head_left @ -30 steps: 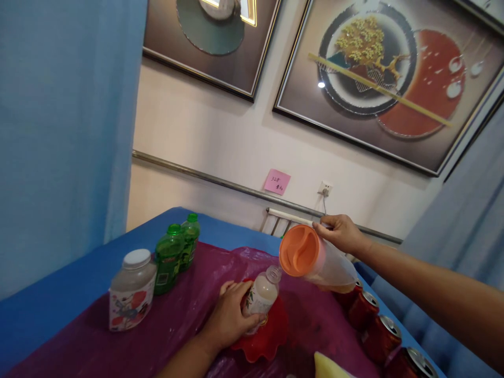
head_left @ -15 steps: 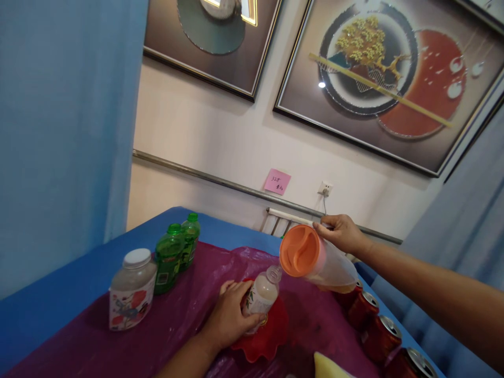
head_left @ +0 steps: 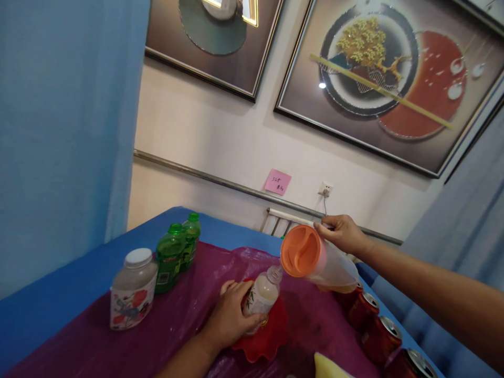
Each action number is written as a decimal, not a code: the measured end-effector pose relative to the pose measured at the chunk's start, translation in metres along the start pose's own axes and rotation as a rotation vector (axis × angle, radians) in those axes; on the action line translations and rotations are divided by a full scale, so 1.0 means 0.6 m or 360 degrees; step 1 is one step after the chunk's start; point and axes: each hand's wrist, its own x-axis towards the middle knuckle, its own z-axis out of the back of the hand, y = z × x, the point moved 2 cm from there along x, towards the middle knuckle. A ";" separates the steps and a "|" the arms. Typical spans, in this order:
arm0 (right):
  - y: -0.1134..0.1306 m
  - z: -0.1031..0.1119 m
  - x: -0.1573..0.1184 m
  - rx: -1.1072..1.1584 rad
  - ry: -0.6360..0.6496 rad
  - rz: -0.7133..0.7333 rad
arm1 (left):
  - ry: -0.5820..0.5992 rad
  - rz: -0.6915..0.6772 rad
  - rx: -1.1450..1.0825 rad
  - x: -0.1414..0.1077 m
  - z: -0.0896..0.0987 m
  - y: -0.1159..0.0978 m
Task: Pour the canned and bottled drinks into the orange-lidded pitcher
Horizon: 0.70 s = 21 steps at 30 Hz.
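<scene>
My left hand [head_left: 232,315] is wrapped round a small clear bottle [head_left: 264,294] with a pale label, tilted to the right over a red scalloped dish [head_left: 262,341]. Pale, cloudy liquid shows inside the bottle. My right hand [head_left: 344,235] grips a translucent pitcher [head_left: 334,268] near its handle, which is mostly hidden. The pitcher lies tipped to the left, its orange lid [head_left: 301,251] right beside the bottle's open mouth. Some yellowish liquid is visible along the pitcher's lower side.
A white-capped jar [head_left: 133,289] and two green bottles [head_left: 170,257] stand at the left on a purple plastic sheet [head_left: 181,325]. Several red cans [head_left: 380,338] line the right edge. Something yellow [head_left: 328,366] lies at the front. Blue curtains hang on both sides.
</scene>
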 end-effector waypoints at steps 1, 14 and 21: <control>0.000 0.000 0.000 -0.0004 -0.0003 -0.0003 | 0.0003 0.0009 0.0007 0.000 0.000 0.000; -0.003 0.002 0.000 0.0006 0.0004 -0.0013 | 0.0037 0.0030 -0.0017 0.000 -0.001 0.002; -0.002 0.006 -0.003 -0.0002 -0.0008 -0.0022 | 0.0026 0.0029 -0.0017 0.000 0.000 -0.001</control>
